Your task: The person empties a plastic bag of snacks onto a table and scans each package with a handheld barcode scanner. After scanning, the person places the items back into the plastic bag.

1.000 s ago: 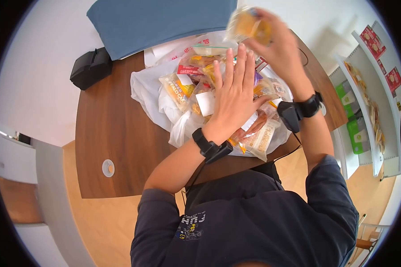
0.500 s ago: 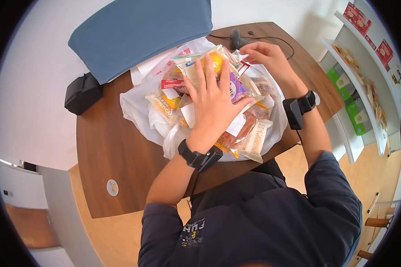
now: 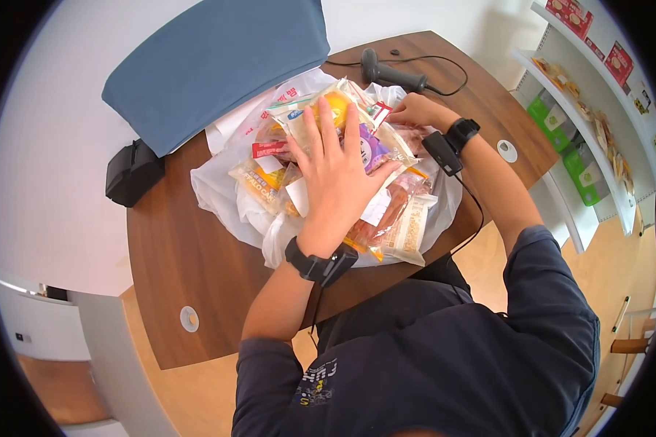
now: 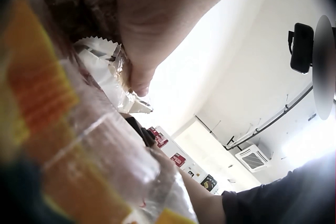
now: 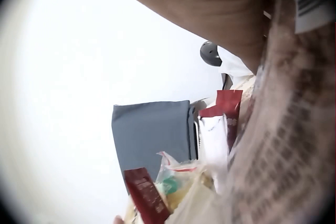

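Note:
A heap of clear-wrapped food packets lies on a spread white plastic bag. Spread fingers of my left hand rest flat across the top of the heap. Under its fingertips is a clear packet with yellow contents, beside a purple-labelled packet. At the heap's far right edge my right hand reaches down among the packets, its fingertips hidden; I cannot tell whether they grip anything. A packet with brown contents and printed lettering fills the right side of the right wrist view, close to that hand.
A dark handheld scanner with a cable lies behind the right hand. A blue-grey cloth-covered panel stands along the far side, with a black box-shaped device left of it. Shelves with packets and green boxes stand at the right.
My right hand has let go of the yellow packet, now on the heap under my left fingers. It has then moved down to the heap's right edge. The scanner has come into view.

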`<state>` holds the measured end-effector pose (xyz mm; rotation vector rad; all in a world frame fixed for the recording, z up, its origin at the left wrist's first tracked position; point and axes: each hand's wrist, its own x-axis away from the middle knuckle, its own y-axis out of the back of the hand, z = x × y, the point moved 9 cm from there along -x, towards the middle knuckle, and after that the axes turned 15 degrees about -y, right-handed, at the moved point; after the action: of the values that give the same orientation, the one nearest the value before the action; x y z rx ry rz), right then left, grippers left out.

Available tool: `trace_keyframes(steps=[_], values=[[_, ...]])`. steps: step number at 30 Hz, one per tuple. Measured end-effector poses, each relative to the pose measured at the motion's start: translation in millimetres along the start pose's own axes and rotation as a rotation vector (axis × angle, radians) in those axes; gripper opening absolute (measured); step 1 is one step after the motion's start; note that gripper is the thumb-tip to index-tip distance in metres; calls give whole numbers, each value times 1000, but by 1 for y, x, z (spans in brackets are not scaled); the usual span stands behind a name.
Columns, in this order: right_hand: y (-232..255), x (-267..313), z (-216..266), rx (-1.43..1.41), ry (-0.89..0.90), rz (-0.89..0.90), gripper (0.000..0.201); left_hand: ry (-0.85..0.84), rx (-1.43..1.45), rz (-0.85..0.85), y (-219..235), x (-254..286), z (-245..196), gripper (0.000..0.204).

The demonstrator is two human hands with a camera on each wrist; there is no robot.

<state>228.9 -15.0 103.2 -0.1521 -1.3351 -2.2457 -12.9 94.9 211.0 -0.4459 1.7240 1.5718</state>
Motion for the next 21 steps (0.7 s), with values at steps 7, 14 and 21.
trace_keyframes(steps=[7, 14, 21], values=[[-18, -28, -12, -421, 132, 152, 33, 10, 19, 47, -5, 3, 3, 99], [37, -17, -61, -1311, -20, 120, 19, -3, 26, 11, -5, 3, 3, 98], [75, 33, -73, -1175, -26, 106, 23, -21, 6, -19, -2, 4, 1, 96]])
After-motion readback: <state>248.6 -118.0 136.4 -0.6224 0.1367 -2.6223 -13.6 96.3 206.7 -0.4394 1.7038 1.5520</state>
